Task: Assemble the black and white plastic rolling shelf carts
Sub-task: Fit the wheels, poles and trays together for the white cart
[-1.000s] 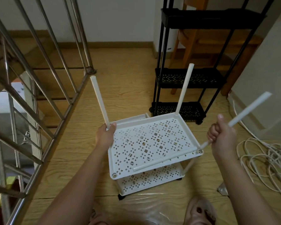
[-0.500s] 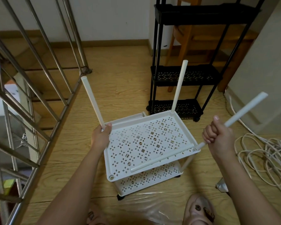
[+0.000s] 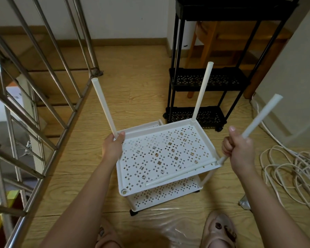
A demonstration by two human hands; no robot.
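Observation:
The white cart (image 3: 168, 154) stands on the floor with two perforated shelves, the upper one above the lower. White tubes rise from its far left corner (image 3: 104, 106) and far right corner (image 3: 202, 90). My left hand (image 3: 113, 147) grips the base of the far left tube at the shelf corner. My right hand (image 3: 240, 149) grips a tilted white tube (image 3: 259, 117) whose lower end sits at the near right corner. A loose white tube (image 3: 179, 173) lies across the upper shelf. The near left corner socket (image 3: 123, 191) is empty. The finished black cart (image 3: 213, 77) stands behind.
A steel stair railing (image 3: 43, 104) runs along the left over a stairwell. Coiled white cable (image 3: 293, 169) lies on the floor at right. A wooden chair (image 3: 213, 38) stands behind the black cart. Clear plastic wrap (image 3: 168, 224) lies by my feet.
The view has shifted slightly. My right hand with its tilted tube has stayed at the near right corner, and my left hand has kept its grip on the far left tube.

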